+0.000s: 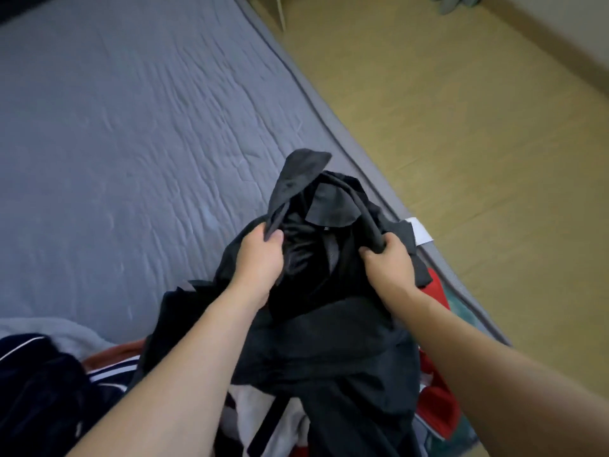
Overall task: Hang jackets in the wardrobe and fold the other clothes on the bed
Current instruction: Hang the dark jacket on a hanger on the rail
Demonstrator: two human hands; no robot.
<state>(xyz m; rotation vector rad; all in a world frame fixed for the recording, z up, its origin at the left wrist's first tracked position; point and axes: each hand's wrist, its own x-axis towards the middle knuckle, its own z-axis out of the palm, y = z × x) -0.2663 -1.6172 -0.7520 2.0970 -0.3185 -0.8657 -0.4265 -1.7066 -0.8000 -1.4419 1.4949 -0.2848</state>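
Observation:
A black collared jacket [324,245] is held up over the near right part of the grey bed [115,143]. My left hand [260,258] grips its left collar flap between thumb and fingers. My right hand [390,263] grips a fold of its right shoulder. The jacket's collar points away from me and its body hangs down over a heap of other clothes [270,407]. A red garment [438,394] shows under the jacket on the right.
A dark navy garment with white stripes [43,390] and a pale grey cloth [52,329] lie at the near left. The bed's edge [329,120] runs diagonally, with yellowish floor [461,127] to the right. A white tag [420,230] sticks out at the edge.

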